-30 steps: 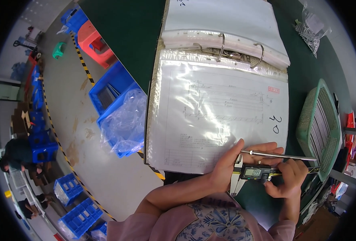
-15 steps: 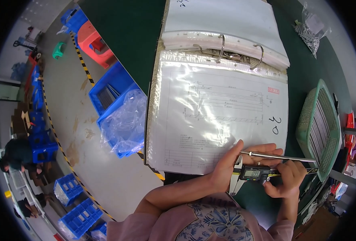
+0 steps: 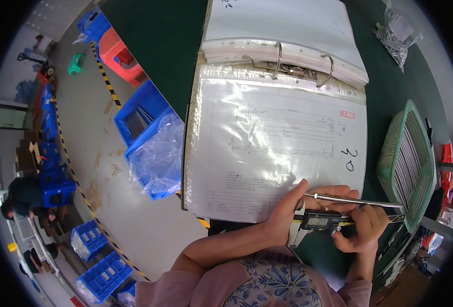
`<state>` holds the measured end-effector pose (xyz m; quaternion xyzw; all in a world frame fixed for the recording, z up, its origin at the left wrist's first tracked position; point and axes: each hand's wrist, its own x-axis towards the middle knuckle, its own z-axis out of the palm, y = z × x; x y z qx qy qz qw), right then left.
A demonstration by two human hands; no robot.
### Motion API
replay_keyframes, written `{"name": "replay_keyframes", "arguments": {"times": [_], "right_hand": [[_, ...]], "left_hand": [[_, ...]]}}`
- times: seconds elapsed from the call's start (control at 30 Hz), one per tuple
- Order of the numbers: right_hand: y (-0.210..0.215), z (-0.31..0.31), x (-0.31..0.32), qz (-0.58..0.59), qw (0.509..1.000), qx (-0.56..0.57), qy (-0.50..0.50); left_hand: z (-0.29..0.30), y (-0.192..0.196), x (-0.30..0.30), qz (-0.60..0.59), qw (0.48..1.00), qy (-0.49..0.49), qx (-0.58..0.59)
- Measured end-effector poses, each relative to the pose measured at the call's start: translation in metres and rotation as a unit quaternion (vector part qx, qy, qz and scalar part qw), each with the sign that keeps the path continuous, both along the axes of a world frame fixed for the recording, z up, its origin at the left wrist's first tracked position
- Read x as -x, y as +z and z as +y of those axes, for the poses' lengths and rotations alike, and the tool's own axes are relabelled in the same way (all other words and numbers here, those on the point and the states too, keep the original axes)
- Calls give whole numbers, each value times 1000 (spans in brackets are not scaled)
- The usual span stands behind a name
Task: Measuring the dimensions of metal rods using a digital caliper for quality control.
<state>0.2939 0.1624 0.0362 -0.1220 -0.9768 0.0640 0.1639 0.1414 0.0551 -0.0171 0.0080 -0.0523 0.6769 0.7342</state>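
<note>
So the left hand is at lower right of centre, thumb sticking up apart from the long, straight fingers, with a slim shiny metal rod lying across those fingers. One end of the rod is right by the thumb and the other points toward the right of the frame; can't tell if the hand is actually pinching it. Just below the rod there's a black digital caliper with a small grey screen, its pale jaws down by the left palm, and I can't tell if they're touching the rod. The right hand has its fingers curled and clamped on the caliper's beam, thumb tucked underneath. Above the hands, a big open ring binder with plastic-sleeved white drawing sheets takes up the middle, sitting on a dark green tabletop. Right edge: a pale green perforated plastic basket full of slim grey rods. Upper right: a clear plastic bag of small metal pieces. Left of the binder, there's a blue plastic bin with crumpled clear film.
</note>
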Motion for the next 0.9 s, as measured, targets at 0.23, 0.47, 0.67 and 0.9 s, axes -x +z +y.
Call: {"name": "replay_keyframes", "arguments": {"times": [0.23,0.47,0.67,0.9], "right_hand": [[-1,-1,2,2,1000,-11,-7],[-2,-3,0,3,1000,-19,-22],[2,-2,11,20,999,-7,-24],[5,-3,13,19,999,-14,-30]], "left_hand": [[0,-1,0,7,1000,-12,2],[0,1,1,10,1000,-20,9],[-4,5,5,27,999,-18,42],[-3,3,6,40,999,-5,25]]}}
